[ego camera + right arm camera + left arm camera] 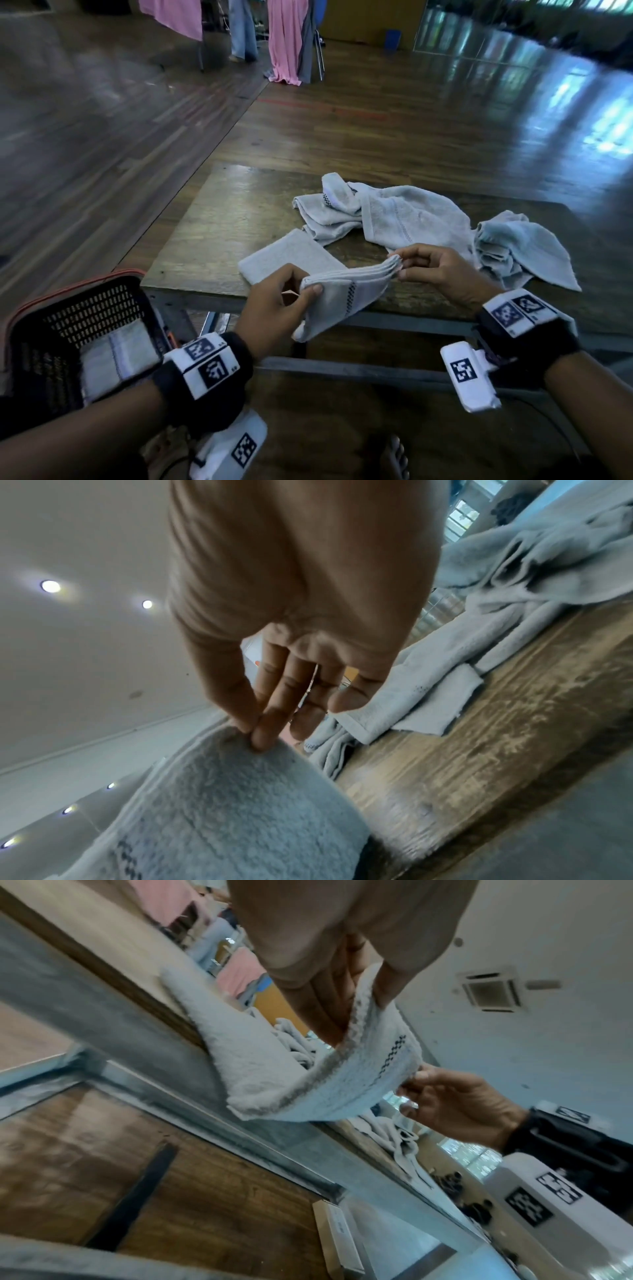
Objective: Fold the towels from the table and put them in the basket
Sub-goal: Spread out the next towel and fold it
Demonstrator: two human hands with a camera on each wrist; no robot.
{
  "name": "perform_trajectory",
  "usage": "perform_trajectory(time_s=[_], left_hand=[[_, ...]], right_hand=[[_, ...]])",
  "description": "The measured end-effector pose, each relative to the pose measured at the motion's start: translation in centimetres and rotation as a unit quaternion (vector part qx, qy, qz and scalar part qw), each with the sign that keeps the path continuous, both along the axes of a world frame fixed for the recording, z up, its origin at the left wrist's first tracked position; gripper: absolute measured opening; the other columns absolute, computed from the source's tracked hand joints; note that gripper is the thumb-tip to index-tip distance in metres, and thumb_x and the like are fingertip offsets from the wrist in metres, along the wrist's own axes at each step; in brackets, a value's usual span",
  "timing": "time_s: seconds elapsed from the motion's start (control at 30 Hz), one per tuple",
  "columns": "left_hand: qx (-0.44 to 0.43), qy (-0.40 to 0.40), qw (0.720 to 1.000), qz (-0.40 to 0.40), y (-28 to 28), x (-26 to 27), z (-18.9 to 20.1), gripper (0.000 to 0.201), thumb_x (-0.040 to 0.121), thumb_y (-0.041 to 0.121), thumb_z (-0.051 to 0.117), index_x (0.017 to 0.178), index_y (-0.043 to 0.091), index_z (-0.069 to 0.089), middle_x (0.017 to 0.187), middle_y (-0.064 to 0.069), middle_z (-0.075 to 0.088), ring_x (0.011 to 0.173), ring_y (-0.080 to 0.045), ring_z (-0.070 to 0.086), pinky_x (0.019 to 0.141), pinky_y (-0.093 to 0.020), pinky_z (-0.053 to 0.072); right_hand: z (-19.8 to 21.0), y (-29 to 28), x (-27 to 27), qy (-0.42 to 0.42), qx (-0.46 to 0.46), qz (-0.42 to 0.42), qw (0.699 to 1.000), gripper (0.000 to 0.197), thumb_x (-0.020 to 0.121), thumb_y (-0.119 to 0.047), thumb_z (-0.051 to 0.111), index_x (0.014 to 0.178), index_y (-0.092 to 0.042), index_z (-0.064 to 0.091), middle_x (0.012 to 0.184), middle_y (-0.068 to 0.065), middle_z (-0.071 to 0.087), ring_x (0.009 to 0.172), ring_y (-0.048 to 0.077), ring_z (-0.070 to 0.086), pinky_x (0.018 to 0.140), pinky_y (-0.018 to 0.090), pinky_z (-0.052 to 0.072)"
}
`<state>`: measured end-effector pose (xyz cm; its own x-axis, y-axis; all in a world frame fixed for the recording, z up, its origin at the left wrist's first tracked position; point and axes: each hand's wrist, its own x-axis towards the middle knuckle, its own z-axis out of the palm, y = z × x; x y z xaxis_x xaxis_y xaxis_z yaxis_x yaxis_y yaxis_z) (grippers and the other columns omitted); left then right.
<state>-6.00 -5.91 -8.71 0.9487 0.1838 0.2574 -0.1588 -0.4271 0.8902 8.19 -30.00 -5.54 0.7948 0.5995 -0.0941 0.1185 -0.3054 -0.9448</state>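
- While it hangs in the air just above the near edge of the table (212,219), the folded towel (342,298) is held between both hands, its layered edges stacked at the right end and a dark dotted stripe crossing it
- At the towel's left end, the left hand (274,308) clamps the fold, thumb on the near face and fingers curled behind; the left wrist view shows the cloth wedged between thumb and fingers (329,1015)
- At the other end, the right hand (442,270) pinches the stacked corner between thumb and fingertips (263,737), the remaining fingers loosely bent
- Just beyond the left hand, a second folded towel (287,253) lies flat on the table
- Farther back, a crumpled towel heap (387,216) sprawls across the tabletop, and another rumpled towel (524,250) lies at the right, near the right hand
- Beside the table's left near corner stands the black basket (96,305), lower than the tabletop, with a folded towel in the basket (116,356)
- Pink cloths (284,37) hang in the far background above the wooden floor
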Motion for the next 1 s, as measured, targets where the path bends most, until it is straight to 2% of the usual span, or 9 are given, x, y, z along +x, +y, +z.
perform_trajectory(time_s=[0.1, 0.23, 0.3, 0.4, 0.47, 0.57, 0.7, 0.83, 1.0], left_hand=[[-0.049, 0.037, 0.997, 0.038, 2.0, 0.7, -0.7, 0.014, 0.088, 0.02, 0.062, 0.08, 0.009, 0.057, 0.08, -0.009, 0.062, 0.079, -0.025, 0.062, 0.07, -0.049, 0.056], [-0.034, 0.071, 0.995, 0.06, 4.6, 1.4, -1.8, 0.013, 0.086, 0.025, 0.064, 0.076, 0.019, 0.057, 0.074, 0.0, 0.063, 0.069, -0.018, 0.061, 0.065, -0.043, 0.057], [0.0, 0.081, 0.994, 0.076, 5.9, 1.8, -2.4, 0.016, 0.085, 0.028, 0.064, 0.073, 0.02, 0.058, 0.069, 0.002, 0.064, 0.064, -0.014, 0.062, 0.06, -0.032, 0.053], [0.045, 0.088, 0.989, 0.112, 8.0, 2.7, -3.1, 0.019, 0.085, 0.031, 0.063, 0.071, 0.02, 0.057, 0.067, 0.003, 0.063, 0.06, -0.006, 0.06, 0.052, -0.016, 0.044], [0.069, 0.096, 0.984, 0.133, 9.2, 3.6, -3.2, 0.02, 0.086, 0.032, 0.061, 0.073, 0.019, 0.057, 0.07, 0.001, 0.064, 0.066, -0.014, 0.062, 0.056, -0.023, 0.045], [0.1, 0.135, 0.975, 0.148, 10.6, 4.9, -3.5, 0.023, 0.087, 0.032, 0.057, 0.079, 0.01, 0.057, 0.079, -0.008, 0.066, 0.076, -0.025, 0.062, 0.064, -0.032, 0.049], [0.15, 0.193, 0.96, 0.133, 11.9, 6.1, -4.1, 0.02, 0.088, 0.031, 0.054, 0.079, 0.013, 0.051, 0.077, -0.006, 0.057, 0.079, -0.029, 0.057, 0.063, -0.029, 0.039], [0.201, 0.204, 0.95, 0.125, 13.0, 6.5, -4.5, 0.019, 0.088, 0.031, 0.053, 0.083, 0.014, 0.047, 0.089, -0.009, 0.058, 0.082, -0.028, 0.054, 0.066, -0.033, 0.04], [0.239, 0.202, 0.945, 0.094, 13.4, 6.6, -4.5, 0.025, 0.09, 0.029, 0.053, 0.11, 0.015, 0.054, 0.11, -0.01, 0.053, 0.101, -0.029, 0.054, 0.087, -0.042, 0.047]], right_hand=[[-0.3, 2.5, 0.8, -0.029, -0.035, -0.013, 0.999, 0.02, 0.079, -0.003, 0.069, 0.091, -0.02, 0.068, 0.085, -0.006, 0.071, 0.08, 0.001, 0.066, 0.072, 0.012, 0.052], [-1.5, 6.5, 2.6, -0.031, -0.063, -0.025, 0.997, 0.007, 0.084, -0.01, 0.065, 0.092, -0.012, 0.065, 0.086, 0.0, 0.065, 0.079, 0.006, 0.059, 0.07, 0.01, 0.048], [-2.4, 8.8, 3.3, -0.004, -0.067, -0.034, 0.997, 0.003, 0.086, -0.01, 0.063, 0.087, -0.013, 0.062, 0.084, 0.002, 0.063, 0.08, 0.012, 0.059, 0.075, 0.019, 0.049], [-3.4, 12.0, 4.2, 0.029, -0.058, -0.065, 0.996, 0.008, 0.087, -0.016, 0.063, 0.092, -0.01, 0.063, 0.095, 0.012, 0.067, 0.094, 0.027, 0.062, 0.092, 0.042, 0.048], [-3.9, 13.8, 5.0, -0.027, -0.088, -0.089, 0.992, 0.018, 0.087, -0.024, 0.064, 0.099, -0.01, 0.065, 0.104, 0.01, 0.068, 0.099, 0.024, 0.062, 0.093, 0.04, 0.049], [-4.1, 16.5, 5.8, -0.134, -0.145, -0.105, 0.975, 0.018, 0.087, -0.027, 0.062, 0.099, -0.014, 0.065, 0.1, 0.005, 0.067, 0.09, 0.014, 0.058, 0.08, 0.026, 0.041], [-4.9, 19.4, 6.1, -0.256, -0.266, -0.081, 0.926, 0.02, 0.091, -0.029, 0.055, 0.1, -0.014, 0.064, 0.097, 0.007, 0.069, 0.092, 0.025, 0.061, 0.081, 0.036, 0.049], [-5.5, 20.4, 6.2, -0.26, -0.334, -0.068, 0.903, 0.022, 0.093, -0.033, 0.049, 0.097, -0.018, 0.064, 0.09, 0.006, 0.069, 0.087, 0.027, 0.062, 0.074, 0.036, 0.05], [-5.1, 20.3, 6.0, -0.24, -0.351, -0.041, 0.904, 0.029, 0.092, -0.032, 0.046, 0.113, -0.021, 0.062, 0.093, 0.006, 0.068, 0.091, 0.026, 0.062, 0.072, 0.032, 0.046]])
